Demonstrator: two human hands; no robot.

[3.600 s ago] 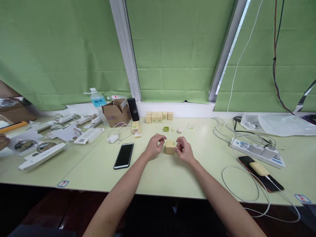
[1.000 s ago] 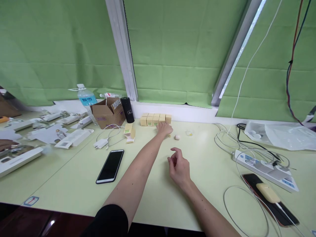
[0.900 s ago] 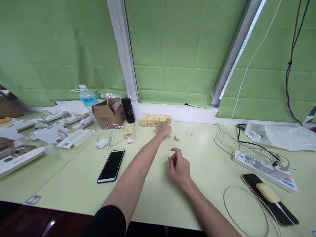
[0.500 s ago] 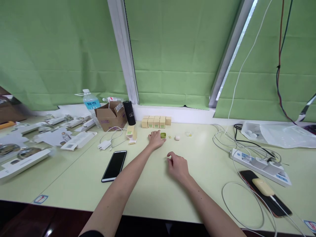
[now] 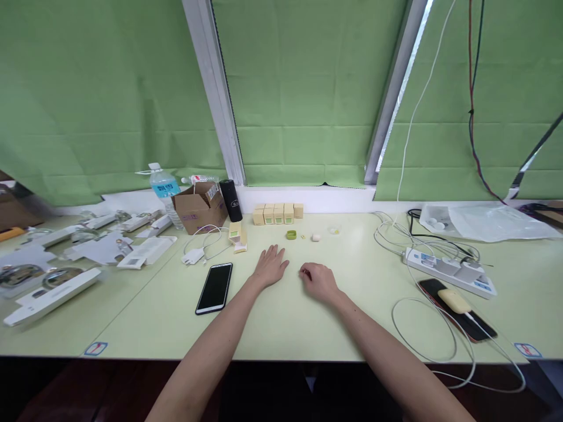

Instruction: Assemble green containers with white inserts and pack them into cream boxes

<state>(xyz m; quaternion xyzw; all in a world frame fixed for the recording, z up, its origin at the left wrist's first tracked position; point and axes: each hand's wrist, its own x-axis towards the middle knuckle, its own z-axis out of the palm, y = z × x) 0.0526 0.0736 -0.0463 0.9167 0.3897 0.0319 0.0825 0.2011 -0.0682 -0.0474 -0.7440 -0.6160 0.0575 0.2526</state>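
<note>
My left hand point(image 5: 270, 268) lies flat on the table with its fingers spread and nothing in them. My right hand point(image 5: 319, 281) rests to its right, fingers curled together; whatever they may hold is hidden. Beyond the hands sits a small green open case point(image 5: 291, 235). Beside it are tiny yellow bits point(image 5: 303, 237), a small pale pink lump point(image 5: 316, 237) and a small clear piece with yellow in it point(image 5: 335, 230). A row of small tan boxes point(image 5: 278, 214) stands behind. An opened tan box point(image 5: 235, 232) is left of the green case.
A phone point(image 5: 214, 288) lies left of my left forearm. Behind it are a white charger point(image 5: 193, 256), a cardboard box point(image 5: 200, 208), a black cylinder point(image 5: 231, 200) and a water bottle point(image 5: 165, 190). On the right are a power strip point(image 5: 448, 272), loose cables and another phone point(image 5: 481, 329).
My left hand has drawn back from beside the green case and now lies flat nearer me. My right hand's fingers are curled tighter. The view has shifted a little.
</note>
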